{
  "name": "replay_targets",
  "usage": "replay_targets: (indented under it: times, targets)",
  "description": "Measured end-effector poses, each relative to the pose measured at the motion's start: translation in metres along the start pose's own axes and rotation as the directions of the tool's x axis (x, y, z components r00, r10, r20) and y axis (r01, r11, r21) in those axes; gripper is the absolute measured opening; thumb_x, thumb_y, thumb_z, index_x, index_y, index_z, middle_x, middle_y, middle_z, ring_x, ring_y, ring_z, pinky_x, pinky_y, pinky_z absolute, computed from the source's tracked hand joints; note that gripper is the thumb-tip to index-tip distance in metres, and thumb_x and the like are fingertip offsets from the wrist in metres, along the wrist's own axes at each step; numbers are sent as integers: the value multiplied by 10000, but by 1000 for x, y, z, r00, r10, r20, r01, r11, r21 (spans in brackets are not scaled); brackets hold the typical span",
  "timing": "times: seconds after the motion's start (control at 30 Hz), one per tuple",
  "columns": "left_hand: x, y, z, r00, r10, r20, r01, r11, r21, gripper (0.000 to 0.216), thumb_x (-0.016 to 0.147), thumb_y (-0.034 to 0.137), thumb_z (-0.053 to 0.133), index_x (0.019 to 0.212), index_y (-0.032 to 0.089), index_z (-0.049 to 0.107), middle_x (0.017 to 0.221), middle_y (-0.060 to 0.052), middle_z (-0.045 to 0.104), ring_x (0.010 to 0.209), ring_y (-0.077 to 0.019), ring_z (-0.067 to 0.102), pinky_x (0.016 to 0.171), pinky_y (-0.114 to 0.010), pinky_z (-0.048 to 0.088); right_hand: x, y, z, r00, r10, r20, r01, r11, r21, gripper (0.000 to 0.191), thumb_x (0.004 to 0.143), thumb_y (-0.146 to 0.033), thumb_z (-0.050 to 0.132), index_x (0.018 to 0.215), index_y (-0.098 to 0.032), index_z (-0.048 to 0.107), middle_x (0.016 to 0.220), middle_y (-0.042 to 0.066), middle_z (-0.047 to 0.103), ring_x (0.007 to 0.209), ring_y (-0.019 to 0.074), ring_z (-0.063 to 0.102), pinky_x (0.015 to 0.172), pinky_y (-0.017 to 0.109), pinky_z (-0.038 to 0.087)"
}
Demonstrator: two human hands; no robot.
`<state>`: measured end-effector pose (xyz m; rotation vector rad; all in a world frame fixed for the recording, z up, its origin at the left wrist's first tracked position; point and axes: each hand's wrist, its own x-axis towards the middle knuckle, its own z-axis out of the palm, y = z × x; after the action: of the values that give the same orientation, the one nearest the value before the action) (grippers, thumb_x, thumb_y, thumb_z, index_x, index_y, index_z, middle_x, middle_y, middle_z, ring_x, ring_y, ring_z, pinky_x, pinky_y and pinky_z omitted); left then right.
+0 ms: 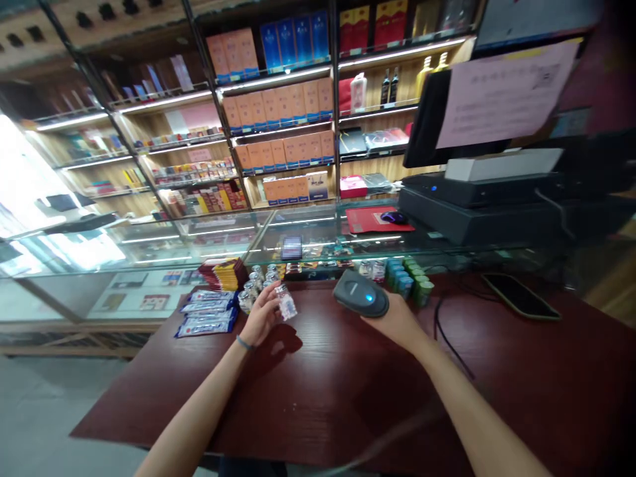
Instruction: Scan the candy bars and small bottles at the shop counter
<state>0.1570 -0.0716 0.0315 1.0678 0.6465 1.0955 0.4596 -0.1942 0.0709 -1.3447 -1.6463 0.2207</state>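
Note:
My left hand point(264, 314) is closed on a small clear bottle point(287, 304) with a printed label, held tilted above the table. Just behind that hand stand several similar small bottles point(256, 276) in a cluster. My right hand point(391, 320) grips a dark grey barcode scanner point(358, 295), which has a blue light lit on its top. The scanner's head points left, toward the bottle, and the two are apart. Most of the fingers around the scanner's handle are hidden beneath it.
On the dark red table point(318, 397), blue-white packets point(207, 314) and yellow-red packets point(226, 273) lie left. Green cans point(423, 289) stand behind my right hand; a phone point(521, 295) and black cable point(450, 334) lie right. Behind are a glass counter point(308, 225) and a monitor point(428, 119).

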Motion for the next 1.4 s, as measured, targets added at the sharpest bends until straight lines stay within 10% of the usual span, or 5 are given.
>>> replay_targets:
  times: [0.23, 0.87, 1.1, 1.4]
  targets:
    - [-11, 1, -33, 994, 6, -113, -18, 994, -106, 613, 766, 272, 760, 1349, 228, 577, 1152, -73, 701, 936, -171, 676, 759, -247, 538, -20, -34, 54, 914, -101, 393, 191, 961, -198, 375, 736, -206, 629, 1108, -217, 582, 902, 37, 752, 802, 271, 737, 642, 296, 465]
    - [-6, 6, -45, 971, 207, -123, -186, 970, 158, 589, 805, 319, 728, 1365, 275, 548, 1170, -56, 637, 975, -175, 637, 815, -280, 523, -26, -33, 62, 912, -100, 398, 211, 946, -247, 415, 675, -158, 562, 1063, -274, 468, 758, -11, 722, 684, 270, 735, 538, 274, 383]
    - [-10, 8, -48, 793, 577, -195, -267, 618, 740, 385, 811, 334, 720, 1171, 232, 626, 1181, -83, 581, 989, -204, 590, 796, -304, 527, -22, -25, 58, 941, -105, 322, 186, 955, -233, 326, 735, -222, 592, 1039, -271, 488, 766, 12, 742, 715, 297, 749, 542, 282, 427]
    - [-9, -14, -49, 851, 525, 22, -212, 305, 929, 349, 853, 240, 653, 1196, 275, 602, 1193, -80, 570, 1075, -251, 590, 943, -397, 501, -23, -17, 58, 950, -71, 304, 145, 963, -228, 311, 745, -266, 619, 1044, -272, 535, 790, 22, 754, 734, 286, 752, 565, 278, 463]
